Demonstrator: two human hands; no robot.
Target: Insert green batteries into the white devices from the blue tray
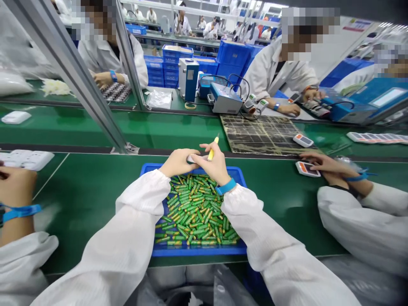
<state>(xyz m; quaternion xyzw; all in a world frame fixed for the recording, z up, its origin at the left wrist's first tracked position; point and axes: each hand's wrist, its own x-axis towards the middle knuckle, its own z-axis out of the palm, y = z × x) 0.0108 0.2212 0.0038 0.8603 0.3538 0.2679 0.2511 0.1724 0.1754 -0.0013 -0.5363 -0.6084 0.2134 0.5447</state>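
My right hand (213, 161) is closed round a slim yellow pen-like tool (211, 154), its thin dark tip pointing up and away; its exact kind I cannot make out. Fingertips of my left hand (180, 162) pinch a small whitish piece (190, 159), mostly hidden by the fingers, and the right fingers meet it there. Both hands are held over the far edge of a blue tray (199, 251). Many green AA-size batteries (197, 208) with gold-coloured ends lie loose in that tray.
Co-workers' hands are at left (17, 187) and right (331, 168), the right one at a white-and-orange device (307, 168). A metal post (86, 80) rises at front left. Beyond lie a dark scratched panel (261, 134) and a blue-grey instrument box (225, 97).
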